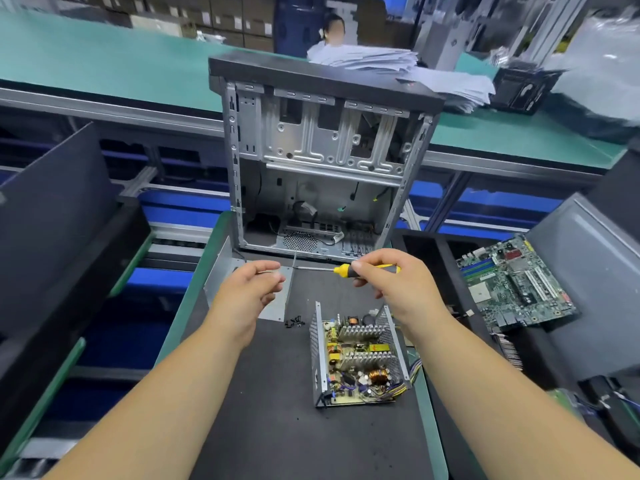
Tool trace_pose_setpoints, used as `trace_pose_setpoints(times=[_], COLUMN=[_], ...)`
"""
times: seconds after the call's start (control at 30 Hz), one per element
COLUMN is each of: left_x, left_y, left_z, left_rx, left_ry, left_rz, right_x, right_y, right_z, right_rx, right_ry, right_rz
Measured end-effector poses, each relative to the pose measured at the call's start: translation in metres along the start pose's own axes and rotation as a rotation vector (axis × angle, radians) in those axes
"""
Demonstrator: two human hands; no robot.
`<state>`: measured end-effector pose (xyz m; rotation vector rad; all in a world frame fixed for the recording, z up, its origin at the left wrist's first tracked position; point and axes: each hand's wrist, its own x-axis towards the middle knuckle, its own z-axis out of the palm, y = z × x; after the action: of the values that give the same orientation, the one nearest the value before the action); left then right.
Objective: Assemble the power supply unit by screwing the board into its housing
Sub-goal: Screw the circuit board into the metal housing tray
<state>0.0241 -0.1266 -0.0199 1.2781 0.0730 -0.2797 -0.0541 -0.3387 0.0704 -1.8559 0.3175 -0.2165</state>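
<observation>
- Dark matting covers the desk at the centre of the frame, edged in green, with a long green-topped bench running across the upper part behind it.
- At the upper centre an open computer case stands on the far end of the desk, its bare metal bays and loose cables showing.
- Lower centre right, the power supply housing sits on the matting with its perforated walls up, and the board, with heat sinks and copper coils, lies inside it.
- A bundle of coloured wires spills from the housing's right side.
- Just left of the housing's far corner lies a small cluster of black screws on the matting.
- A flat grey metal cover lies at centre left, partly hidden under the left hand.
- The left hand hovers above that cover, fingers loosely curled with thumb and forefinger drawn near each other; whether they pinch anything cannot be told.
- The right hand grips the yellow-and-black handle of a screwdriver, whose shaft points left toward the left hand's fingertips.
- At the right of the frame a green motherboard rests tilted on a dark surface beside the desk.
- Upper right of centre, a stack of papers lies on the far bench, with a person seated behind it.
</observation>
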Motion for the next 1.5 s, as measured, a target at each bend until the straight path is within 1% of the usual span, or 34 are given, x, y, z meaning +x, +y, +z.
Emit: trace_pose_setpoints(times=[0.13, 0.27, 0.43, 0.63, 0.87, 1.07, 1.27, 1.33, 1.5], left_x=[-0.003, -0.007, -0.012, -0.018, -0.031, -0.046, -0.066, -0.074, -0.095], left_y=[0.009, 0.011, 0.008, -0.002, -0.005, -0.006, -0.012, -0.013, -0.014], left_z=[-0.003, -0.005, -0.004, 0.001, 0.011, 0.019, 0.039, 0.05, 0.071], left_rx=[-0.158, -0.232, -0.196, -0.141, -0.201, -0.145, -0.068, -0.023, 0.102], left_ry=[-0.033, -0.067, -0.127, -0.225, -0.237, -0.214, -0.22, -0.217, -0.199], left_rz=[-0.097, -0.127, -0.138, -0.206, -0.243, -0.22, -0.217, -0.184, -0.075], right_x=[-0.006, -0.012, -0.023, -0.04, -0.055, -0.057, -0.056, -0.057, -0.058], right_y=[-0.016, -0.024, -0.024, -0.019, -0.013, -0.003, 0.014, 0.019, 0.031], right_z=[0.006, 0.01, 0.013, 0.007, -0.006, -0.019, -0.05, -0.062, -0.086], right_rx=[-0.028, -0.06, -0.135, -0.163, -0.14, -0.145, -0.032, 0.01, 0.205], right_ry=[-0.025, -0.039, -0.032, 0.002, 0.013, -0.036, -0.117, -0.137, -0.133], right_rz=[-0.003, -0.019, -0.041, -0.037, -0.053, -0.074, -0.018, -0.006, 0.039])
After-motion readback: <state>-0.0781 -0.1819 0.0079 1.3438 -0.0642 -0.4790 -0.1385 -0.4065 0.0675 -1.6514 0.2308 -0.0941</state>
